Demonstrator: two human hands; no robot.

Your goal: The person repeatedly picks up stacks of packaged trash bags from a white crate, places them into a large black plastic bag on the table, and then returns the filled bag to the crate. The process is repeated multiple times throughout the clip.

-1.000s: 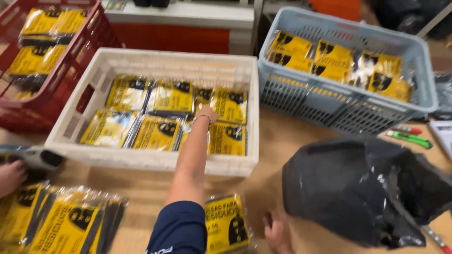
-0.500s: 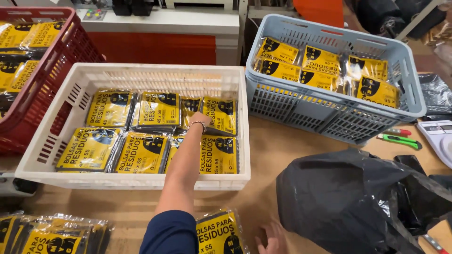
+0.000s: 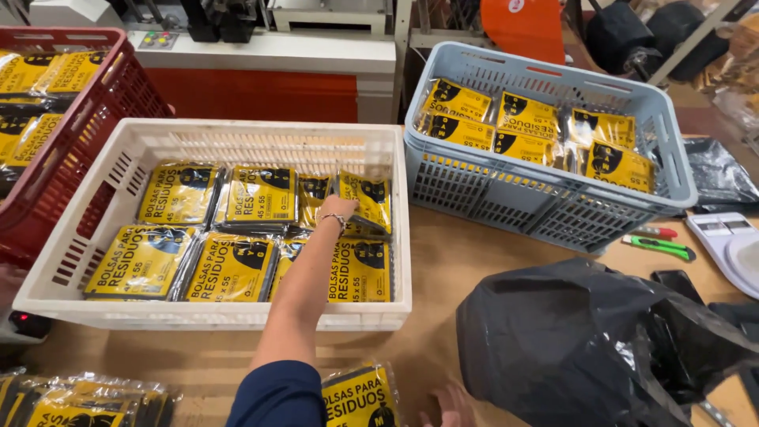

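Observation:
My left hand [image 3: 340,209], with a thin bracelet at the wrist, reaches into the white crate [image 3: 237,316]. Its fingers grip the lower left edge of a yellow packet [image 3: 370,198] of black bags that leans at the crate's far right. Flat yellow packets [image 3: 229,269] lie in two rows around it. Only the fingers of my right hand [image 3: 451,403] show at the bottom edge. They rest spread on the cardboard-covered table, holding nothing, just right of another yellow packet [image 3: 360,399].
A grey-blue basket [image 3: 545,198] of the same packets stands at the right, a red crate [image 3: 87,119] at the left. A crumpled black bag [image 3: 585,340] lies at the right front. More packets [image 3: 79,403] sit bottom left; a green cutter [image 3: 660,247] and a white scale [image 3: 731,249] lie far right.
My left hand has stayed in the white crate, shifting slightly toward its far right corner with the packet. My view has moved closer and to the right. My right hand has barely moved.

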